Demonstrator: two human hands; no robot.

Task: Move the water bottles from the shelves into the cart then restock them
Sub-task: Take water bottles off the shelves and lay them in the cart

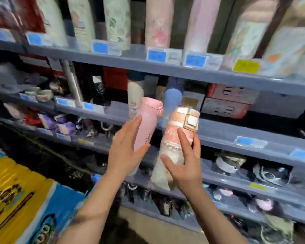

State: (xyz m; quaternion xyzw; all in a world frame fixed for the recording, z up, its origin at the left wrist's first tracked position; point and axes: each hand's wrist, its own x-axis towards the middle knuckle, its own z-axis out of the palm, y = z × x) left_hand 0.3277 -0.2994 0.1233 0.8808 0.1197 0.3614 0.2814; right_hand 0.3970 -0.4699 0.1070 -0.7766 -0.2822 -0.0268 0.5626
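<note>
While both hands are raised before the grey shelving, each carries one bottle. Left hand (125,155): fingers fairly straight, thumb wrapped round the lower body of a plain pink bottle (147,123), which tilts slightly right with its flip lid uppermost. Right hand (183,164): fingers and thumb curled round a peach-and-cream patterned bottle (176,138) with a cream latch on its banded lid, held upright just beside the pink one; whether the two touch cannot be told. Both bottles sit in front of the middle shelf (227,131), off its surface. On that shelf, behind them: a blue bottle (173,100), a cream bottle with a flower print (135,95), and stacked pink-and-white boxes (229,101) to the right. Upper shelf (148,65): a row of tall, pale floral-printed items (158,23), blurred, with blue price tags (157,56) and one yellow tag (246,66) along the edge. Lower shelves: small assorted goods, too blurred to identify. Bottom left: a yellow-and-blue printed pack (21,199).
</note>
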